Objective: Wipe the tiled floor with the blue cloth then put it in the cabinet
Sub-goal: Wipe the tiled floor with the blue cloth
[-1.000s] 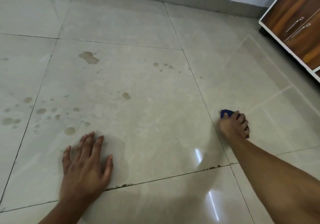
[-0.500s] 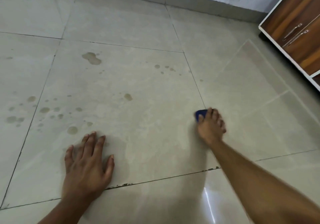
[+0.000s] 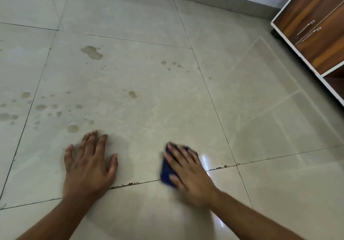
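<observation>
Dark blue cloth (image 3: 166, 169), beige tiled floor (image 3: 149, 94) with brownish spots, striped brown wood cabinet (image 3: 316, 22)

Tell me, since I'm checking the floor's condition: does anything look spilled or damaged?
Yes. Brownish droplet stains dot the tiles ahead of the left hand, unwiped. The grout line between the hands looks chipped and dark. The right hand presses the blue cloth flat.
</observation>
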